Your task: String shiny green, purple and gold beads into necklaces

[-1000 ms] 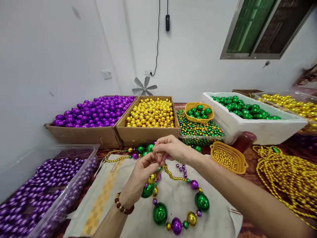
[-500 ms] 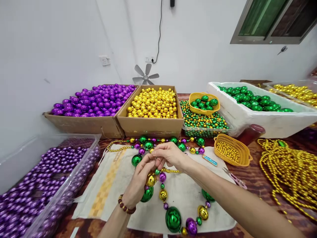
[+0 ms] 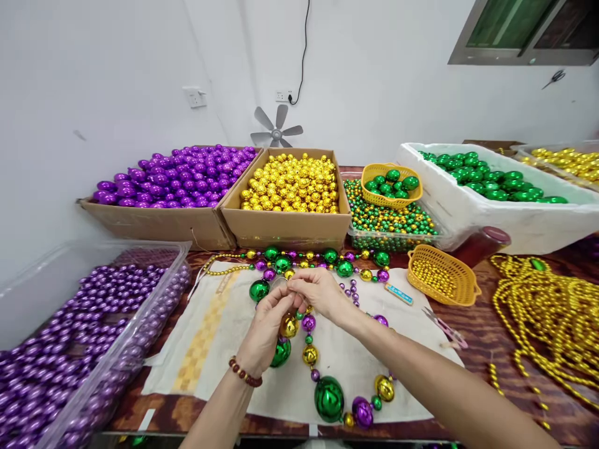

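Observation:
A bead necklace of large green, gold and purple balls with small beads between them lies in a curve on a pale cloth. My left hand, a beaded bracelet on its wrist, is closed on one end of this necklace, and gold and green balls hang below its fingers. The fingertips of my right hand are pinched together, touching those of the left, at the thin string. The fingers largely hide the string between them. Small purple beads show just beyond my right hand.
Cardboard boxes of purple and gold balls stand behind the cloth. A clear bin of purple beads is at left. To the right are a yellow basket, scissors, a blue-labelled item and gold bead strands.
The view has tipped slightly downward. My hands stay together, with less string showing between them. The gold bead strand beneath my right hand no longer shows, and small purple beads have come into sight there.

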The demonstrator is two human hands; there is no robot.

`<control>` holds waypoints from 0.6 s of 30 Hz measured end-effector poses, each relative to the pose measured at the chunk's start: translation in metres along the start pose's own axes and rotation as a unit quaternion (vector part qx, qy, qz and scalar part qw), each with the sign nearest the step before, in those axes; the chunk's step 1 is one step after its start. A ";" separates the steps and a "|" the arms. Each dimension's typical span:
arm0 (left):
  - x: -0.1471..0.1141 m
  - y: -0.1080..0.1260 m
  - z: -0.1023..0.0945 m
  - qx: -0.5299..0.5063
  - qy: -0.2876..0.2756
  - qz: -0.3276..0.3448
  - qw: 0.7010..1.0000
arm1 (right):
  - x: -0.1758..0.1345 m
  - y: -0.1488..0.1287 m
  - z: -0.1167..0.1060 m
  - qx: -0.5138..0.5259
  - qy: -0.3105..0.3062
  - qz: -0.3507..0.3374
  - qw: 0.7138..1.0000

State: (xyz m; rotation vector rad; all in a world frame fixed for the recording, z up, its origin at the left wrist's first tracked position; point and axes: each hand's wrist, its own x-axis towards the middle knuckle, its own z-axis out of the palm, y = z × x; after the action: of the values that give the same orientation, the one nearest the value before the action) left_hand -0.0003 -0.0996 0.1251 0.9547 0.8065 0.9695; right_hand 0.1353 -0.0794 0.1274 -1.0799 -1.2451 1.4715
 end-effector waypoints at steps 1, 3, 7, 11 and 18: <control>0.000 -0.001 0.000 0.009 -0.001 0.001 1.000 | 0.000 0.002 0.000 -0.003 0.004 -0.005 1.000; 0.001 -0.004 -0.001 0.030 0.009 0.010 0.999 | -0.001 0.005 0.001 -0.006 0.012 -0.010 1.000; 0.004 -0.013 -0.001 0.072 0.051 0.043 0.995 | -0.003 0.008 0.003 0.011 0.035 -0.009 0.999; 0.006 -0.024 -0.006 0.120 0.125 0.060 0.983 | -0.008 0.011 0.007 0.060 0.080 0.000 0.995; 0.011 -0.027 -0.025 0.134 0.184 0.059 0.972 | -0.042 0.024 0.014 0.106 0.130 -0.052 0.984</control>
State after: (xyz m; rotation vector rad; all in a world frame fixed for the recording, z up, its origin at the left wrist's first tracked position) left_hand -0.0104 -0.0892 0.0894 1.0782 1.2263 1.1801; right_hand 0.1284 -0.1249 0.1083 -1.0102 -0.9259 1.3039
